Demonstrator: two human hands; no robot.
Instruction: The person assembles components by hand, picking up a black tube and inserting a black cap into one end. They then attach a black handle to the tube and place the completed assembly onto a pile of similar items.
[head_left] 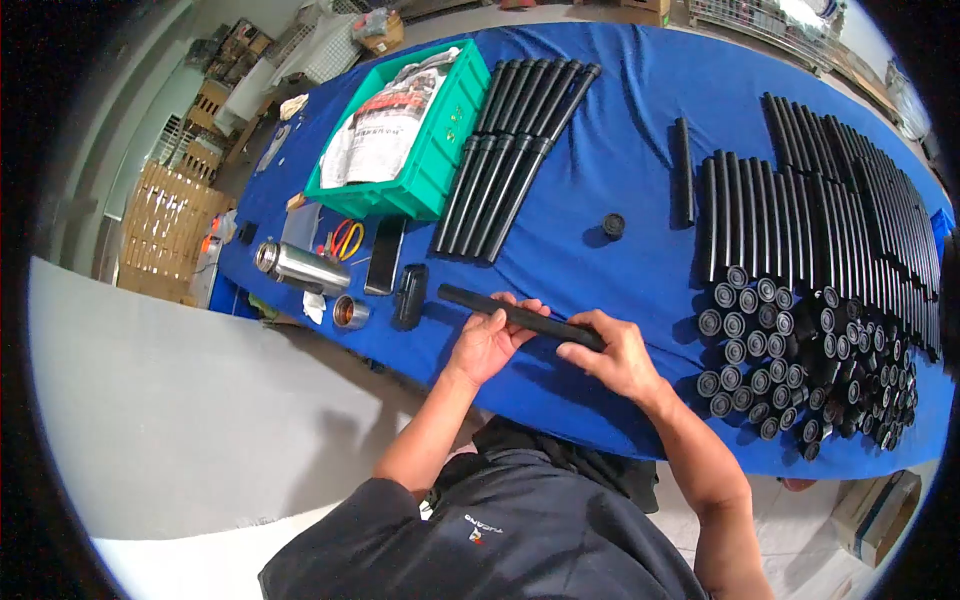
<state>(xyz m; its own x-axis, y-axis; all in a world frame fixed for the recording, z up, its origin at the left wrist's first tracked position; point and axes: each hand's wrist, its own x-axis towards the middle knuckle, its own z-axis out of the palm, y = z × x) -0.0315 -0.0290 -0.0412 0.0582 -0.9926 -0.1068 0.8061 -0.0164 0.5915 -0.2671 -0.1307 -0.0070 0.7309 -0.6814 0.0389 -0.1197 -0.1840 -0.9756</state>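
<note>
Both hands on one black tube (pixel 520 318) lying across the blue surface (pixel 620 150) near its front edge: left hand (pixel 487 340) wrapped mid-length, right hand (pixel 612 352) clamped over its right end. Best kept level, left grip firm, right end squared before pressing

Your left hand (pixel 487 340) and right hand (pixel 617 353) gripping one black tube (pixel 520 316) over blue table (pixel 620 150), tube stacks (pixel 820 260) to your right, green bin (pixel 440 150) beyond

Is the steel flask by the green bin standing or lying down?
Lying down: the flask rests on its side on the blue table, its cap off beside it.
</note>
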